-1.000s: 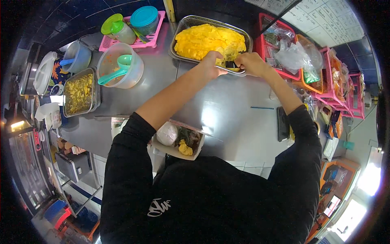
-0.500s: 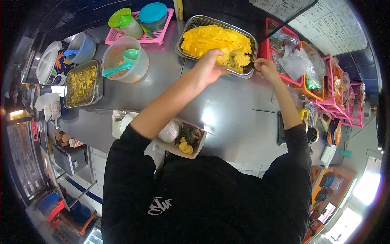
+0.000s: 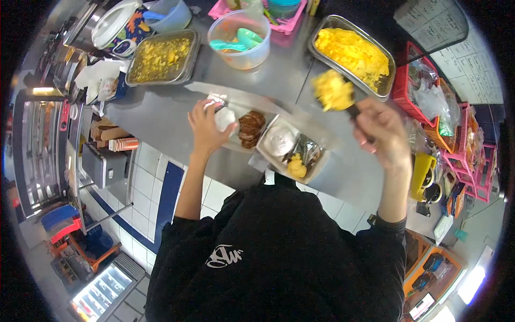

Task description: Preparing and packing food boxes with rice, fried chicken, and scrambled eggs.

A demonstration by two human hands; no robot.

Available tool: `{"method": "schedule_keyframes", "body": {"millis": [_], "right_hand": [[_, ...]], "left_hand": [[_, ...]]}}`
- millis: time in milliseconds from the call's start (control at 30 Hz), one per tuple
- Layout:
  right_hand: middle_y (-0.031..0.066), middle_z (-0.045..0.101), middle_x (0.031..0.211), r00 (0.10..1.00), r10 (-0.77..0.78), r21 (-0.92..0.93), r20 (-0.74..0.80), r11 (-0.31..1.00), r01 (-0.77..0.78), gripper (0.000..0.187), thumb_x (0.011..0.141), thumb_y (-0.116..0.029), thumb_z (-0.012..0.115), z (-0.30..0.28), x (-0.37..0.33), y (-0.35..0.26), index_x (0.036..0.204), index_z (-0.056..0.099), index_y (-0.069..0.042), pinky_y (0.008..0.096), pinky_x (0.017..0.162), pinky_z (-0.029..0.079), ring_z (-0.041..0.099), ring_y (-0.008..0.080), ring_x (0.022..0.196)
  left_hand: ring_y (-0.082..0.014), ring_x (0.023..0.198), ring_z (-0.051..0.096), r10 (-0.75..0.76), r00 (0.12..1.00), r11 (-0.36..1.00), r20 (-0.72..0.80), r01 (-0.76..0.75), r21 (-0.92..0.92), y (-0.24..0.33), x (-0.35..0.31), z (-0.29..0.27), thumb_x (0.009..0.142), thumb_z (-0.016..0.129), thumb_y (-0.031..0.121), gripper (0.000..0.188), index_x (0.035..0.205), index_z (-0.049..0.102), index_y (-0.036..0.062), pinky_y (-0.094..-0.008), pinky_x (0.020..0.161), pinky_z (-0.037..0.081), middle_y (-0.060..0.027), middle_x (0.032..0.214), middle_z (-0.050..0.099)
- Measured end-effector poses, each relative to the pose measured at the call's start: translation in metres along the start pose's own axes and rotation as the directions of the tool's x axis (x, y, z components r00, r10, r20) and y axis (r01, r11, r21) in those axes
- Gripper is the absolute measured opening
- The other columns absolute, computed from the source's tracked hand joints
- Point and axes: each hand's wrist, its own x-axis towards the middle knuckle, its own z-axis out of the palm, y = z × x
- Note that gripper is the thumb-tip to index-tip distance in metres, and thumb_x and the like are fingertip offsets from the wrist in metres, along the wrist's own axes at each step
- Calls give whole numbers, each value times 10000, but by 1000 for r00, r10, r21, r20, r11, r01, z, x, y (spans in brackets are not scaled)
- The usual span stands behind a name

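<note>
My right hand [image 3: 382, 131] grips a dark-handled serving utensil [image 3: 352, 110], blurred by motion. On its end sits a heap of yellow scrambled egg [image 3: 332, 92], above the counter. Fingers spread, my left hand [image 3: 208, 129] is at the left paper food box [image 3: 242, 102], beside a plastic-wrapped white ball [image 3: 225, 119]; contact cannot be made out. That box also holds browned, sliced-looking food [image 3: 250, 129]. In the right paper box [image 3: 316, 176] are another wrapped white ball [image 3: 280, 141], a dark plastic-wrapped portion [image 3: 307, 148] and a lump of egg [image 3: 296, 166].
A metal tray [image 3: 316, 52] of yellow egg stands at the back right. Further left are a clear tub [image 3: 244, 60] with turquoise spoons and a tray of yellow crumbly food [image 3: 163, 56]. Red basket [image 3: 403, 80] and yellow mug-like item [image 3: 422, 174] line the right side.
Both hands have left the egg tray. The left has come to the left box; the right has brought out a utensil loaded with egg. The whole view has shifted, showing more of the left side.
</note>
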Motion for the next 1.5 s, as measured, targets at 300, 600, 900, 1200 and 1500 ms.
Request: {"method": "schedule_keyframes", "body": {"millis": [300,600,900,1200,1500], "right_hand": [[137,539,903,884,-448,-778,138,503,377,269,711,58,560,112,50,192,968,555,-22,346,658,473,563,309,807],[151,512,951,734,-610,-897,298,84,434,260,726,51,551,123,53,222,979,554,-9,336,661,480,561,258,812],[55,616,807,919,-269,-140,-290,961,237,176,834,-57,599,59,-15,92,1003,574,-15,183,522,408,533,61,610],[165,653,779,622,-700,-914,-352,400,-67,168,783,-76,586,-187,7,29,924,619,8,334,634,486,639,223,741],[189,634,798,639,-694,-941,-331,293,-168,324,706,-81,591,-370,-61,-34,1029,607,-74,429,705,478,605,368,769]], "left_hand": [[-328,1003,510,-47,999,932,0,44,-361,-29,-13,21,709,713,232,425,1050,516,71,-393,800,458,-158,1119,467],[-250,1015,517,-245,963,719,-112,103,-687,-54,-36,4,858,527,83,204,1052,521,19,-334,864,403,-130,1090,536],[-212,1061,464,-666,738,574,-106,416,-706,-97,-91,35,827,510,37,314,1138,468,25,-303,855,396,-97,1167,468],[-379,1103,415,-364,864,859,-348,456,232,-81,-116,71,790,549,210,440,1163,473,-10,-470,939,314,-247,1165,456],[-386,929,571,-999,31,14,43,934,-357,-13,-187,110,899,379,516,672,1283,381,-35,-452,752,475,-274,1101,545]]}}
